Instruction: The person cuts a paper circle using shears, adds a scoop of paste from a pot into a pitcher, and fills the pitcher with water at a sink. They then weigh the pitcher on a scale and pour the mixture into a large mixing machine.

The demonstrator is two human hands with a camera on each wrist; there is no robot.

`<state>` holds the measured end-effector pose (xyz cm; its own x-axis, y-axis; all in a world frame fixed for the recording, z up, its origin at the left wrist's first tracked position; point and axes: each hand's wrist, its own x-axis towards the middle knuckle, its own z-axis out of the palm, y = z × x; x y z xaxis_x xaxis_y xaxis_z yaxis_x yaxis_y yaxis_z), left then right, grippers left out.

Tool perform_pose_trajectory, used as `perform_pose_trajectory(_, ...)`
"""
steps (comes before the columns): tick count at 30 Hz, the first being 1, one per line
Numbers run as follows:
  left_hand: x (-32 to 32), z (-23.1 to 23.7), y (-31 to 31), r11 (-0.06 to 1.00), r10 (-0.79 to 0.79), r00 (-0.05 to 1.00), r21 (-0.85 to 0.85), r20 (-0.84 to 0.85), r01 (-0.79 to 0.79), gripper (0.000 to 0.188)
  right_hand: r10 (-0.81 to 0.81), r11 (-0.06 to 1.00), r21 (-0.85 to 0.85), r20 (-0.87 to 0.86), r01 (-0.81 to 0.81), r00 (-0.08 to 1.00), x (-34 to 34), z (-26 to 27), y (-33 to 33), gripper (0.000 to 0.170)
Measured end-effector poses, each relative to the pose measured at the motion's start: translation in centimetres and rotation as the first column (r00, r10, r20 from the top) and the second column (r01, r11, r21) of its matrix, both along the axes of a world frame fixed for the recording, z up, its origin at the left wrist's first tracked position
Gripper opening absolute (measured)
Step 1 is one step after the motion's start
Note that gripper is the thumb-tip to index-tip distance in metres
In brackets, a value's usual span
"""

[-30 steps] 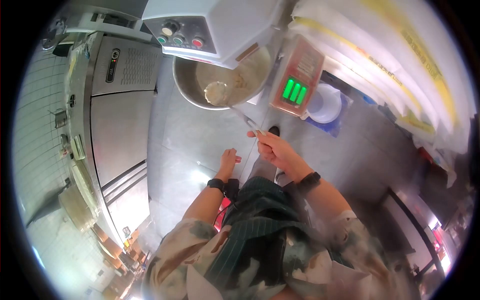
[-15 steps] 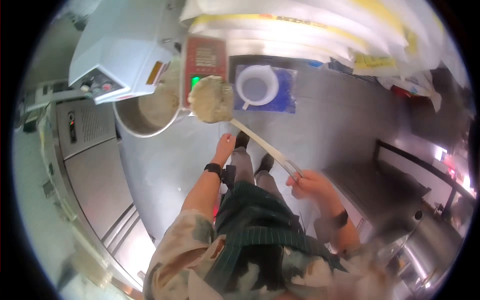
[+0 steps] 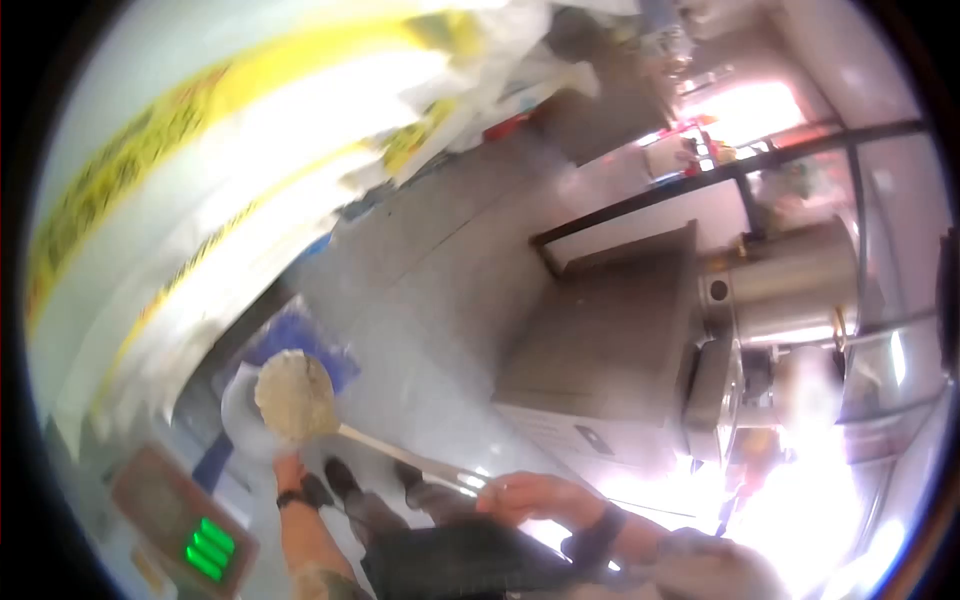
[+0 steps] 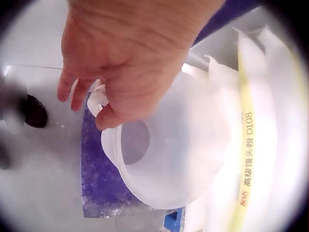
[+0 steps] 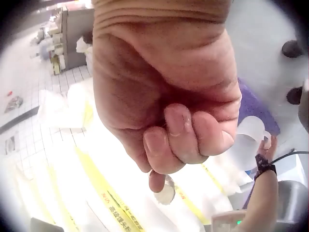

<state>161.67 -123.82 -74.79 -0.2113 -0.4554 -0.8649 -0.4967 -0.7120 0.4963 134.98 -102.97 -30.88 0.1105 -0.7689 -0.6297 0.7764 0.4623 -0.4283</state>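
Observation:
My right hand (image 3: pixel 540 498) grips the end of a long-handled ladle (image 3: pixel 400 458). A pale, floury heap (image 3: pixel 292 395) fills its bowl, which overlaps a white plastic jug (image 3: pixel 238 410) in the head view. In the right wrist view, the fingers (image 5: pixel 181 130) are curled in a fist and most of the ladle is hidden. Down at the jug, my left hand (image 4: pixel 125 58) holds its handle (image 4: pixel 98 99), thumb on one side and fingers on the other. The jug stands on a blue sheet (image 4: pixel 99 164), its mouth facing up.
Beside the jug is a scale (image 3: pixel 165 490) with a lit green display. White printed sacks (image 3: pixel 200 200) are stacked along the left. A metal cabinet (image 3: pixel 610 320) stands on the right, and grey floor (image 3: pixel 420 280) runs between.
The view has swung right, away from the mixer and its bowl. The right hand lifted the loaded ladle out of the bowl and carried it over toward the jug. My left hand reached down to the jug's handle.

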Motion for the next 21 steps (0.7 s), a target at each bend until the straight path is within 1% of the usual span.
perform_pose_trajectory(1, 0.7, -3.0, 0.0, 0.988, -0.110, 0.994, -0.114, -0.003, 0.109, 0.020, -0.048, 0.997, -0.052, 0.006, 0.048, 0.999, -0.6, 0.1, 0.1, 0.032)
perform_pose_trajectory(2, -0.1, -6.0, 0.0, 0.986, 0.016, 1.000, -0.166, -0.017, -0.019, 0.019, -0.076, 0.996, -0.049, -0.020, 0.075, 0.997, -1.4, 0.8, 0.3, 0.031)
perform_pose_trajectory(3, -1.9, -6.7, -0.3, 0.977, 0.072, 0.996, -0.196, -0.051, -0.080, 0.019, -0.104, 0.994, -0.045, -0.050, 0.102, 0.993, -2.3, 1.5, 0.8, 0.031)
perform_pose_trajectory(4, -3.9, -7.0, -0.7, 0.964, 0.124, 0.988, -0.225, -0.088, -0.140, 0.018, -0.169, 0.983, -0.066, 0.014, 0.170, 0.985, -3.2, 1.5, 1.5, 0.031)
perform_pose_trajectory(5, -5.5, -4.4, -1.4, 0.817, -0.293, 0.955, -0.531, -0.048, 0.224, 0.020, -0.228, 0.968, -0.089, 0.086, 0.235, 0.970, -4.2, 1.6, 2.0, 0.031)
perform_pose_trajectory(6, -6.5, -1.6, -2.1, 0.443, -0.616, 0.775, -0.753, 0.140, 0.488, 0.023, -0.263, 0.958, -0.110, 0.017, 0.263, 0.965, -5.2, 2.9, 2.0, 0.030)
perform_pose_trajectory(7, -7.8, 0.7, -2.9, -0.060, -0.752, 0.502, -0.803, 0.427, 0.592, 0.029, -0.258, 0.928, -0.258, 0.072, 0.267, 0.964, -6.4, 3.3, 2.2, 0.031)
perform_pose_trajectory(8, -10.5, 2.5, -3.8, 0.425, -0.855, 0.515, -0.488, 0.061, 0.763, 0.033, -0.298, 0.919, -0.257, 0.041, 0.299, 0.954, -7.8, 4.7, 2.1, 0.031)
perform_pose_trajectory(9, -14.2, 9.6, -4.1, 0.532, -0.832, 0.552, -0.213, 0.048, 0.820, 0.035, -0.339, 0.906, -0.263, 0.015, 0.331, 0.941, -9.3, 6.1, 2.5, 0.031)
perform_pose_trajectory(10, -16.4, 9.0, -4.8, 0.307, -0.940, 0.340, -0.361, 0.031, 0.881, 0.029, -0.361, 0.910, -0.227, -0.022, 0.347, 0.932, -11.0, 6.8, 3.2, 0.031)
perform_pose_trajectory(11, -18.8, 9.0, -5.4, 0.070, -0.990, 0.124, -0.534, 0.066, 0.843, 0.029, -0.380, 0.911, -0.196, -0.054, 0.363, 0.923, -12.9, 7.9, 3.2, 0.031)
perform_pose_trajectory(12, -21.1, 9.1, -5.9, -0.115, -0.991, -0.036, -0.686, 0.129, 0.718, 0.036, -0.439, 0.883, -0.221, -0.075, 0.415, 0.895, -14.5, 9.5, 3.5, 0.031)
perform_pose_trajectory(13, -25.2, 14.3, -5.9, -0.141, -0.987, -0.036, -0.720, 0.159, 0.679, 0.047, -0.448, 0.865, -0.277, -0.054, 0.418, 0.892, -16.9, 9.7, 4.2, 0.031)
perform_pose_trajectory(14, -28.8, 17.0, -5.2, -0.263, -0.961, -0.040, -0.852, 0.275, 0.453, 0.048, -0.468, 0.851, -0.287, -0.033, 0.440, 0.883, -18.8, 9.5, 5.0, 0.032)
perform_pose_trajectory(15, -31.9, 19.3, -5.2, -0.382, -0.923, -0.024, -0.904, 0.384, 0.194, 0.049, -0.483, 0.837, -0.299, -0.010, 0.459, 0.875, -20.4, 9.3, 5.3, 0.033)
perform_pose_trajectory(16, -35.8, 22.7, -5.5, -0.352, -0.935, -0.033, -0.912, 0.353, 0.211, 0.046, -0.516, 0.822, -0.313, -0.051, 0.477, 0.855, -22.2, 10.2, 5.1, 0.034)
perform_pose_trajectory(17, -40.0, 26.2, -5.0, -0.313, -0.949, -0.040, -0.922, 0.313, 0.228, 0.043, -0.518, 0.809, -0.344, -0.036, 0.476, 0.855, -23.8, 11.3, 5.2, 0.034)
perform_pose_trajectory(18, -43.8, 30.1, -3.9, 0.328, -0.944, 0.240, -0.715, -0.226, 0.617, 0.038, -0.575, 0.791, -0.295, -0.057, 0.536, 0.816, -25.4, 12.7, 5.2, 0.030)
perform_pose_trajectory(19, -47.3, 33.9, -3.1, 0.778, -0.574, 0.658, -0.075, -0.487, 0.624, 0.034, -0.627, 0.766, -0.242, -0.081, 0.595, 0.775, -27.1, 14.3, 5.2, 0.027)
perform_pose_trajectory(20, -50.9, 36.7, -3.2, 0.775, -0.583, 0.656, -0.088, -0.479, 0.625, 0.034, -0.671, 0.736, -0.224, -0.113, 0.639, 0.733, -28.6, 15.8, 4.9, 0.025)
perform_pose_trajectory(21, -54.0, 38.6, -3.4, 0.736, -0.634, 0.597, -0.147, -0.491, 0.661, 0.033, -0.675, 0.731, -0.232, -0.105, 0.642, 0.730, -30.3, 16.1, 4.5, 0.025)
